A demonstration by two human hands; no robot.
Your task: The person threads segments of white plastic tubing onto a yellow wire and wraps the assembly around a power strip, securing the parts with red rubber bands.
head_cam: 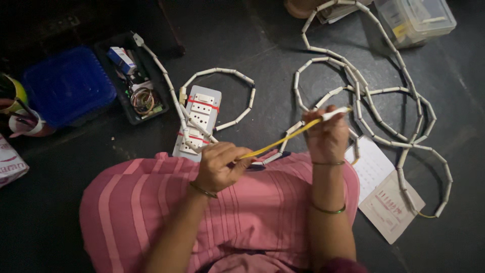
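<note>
My left hand [218, 166] is closed around one end of a yellow wire [283, 139], just above my pink-clothed lap. The wire runs up and right to my right hand [327, 135], which pinches it where a white tube bead [336, 113] sits on it. A long string of white tube beads [384, 91] loops across the dark floor beyond my right hand. A white switchboard with sockets [198, 121] lies on the floor above my left hand, with another beaded string [222, 72] draped over it.
A black tray of small parts [135, 81] and a blue lid [68, 83] lie at the left. A clear plastic box [414, 17] stands at the top right. Printed papers [384, 194] lie to the right of my lap. Cups [20, 108] sit at the far left.
</note>
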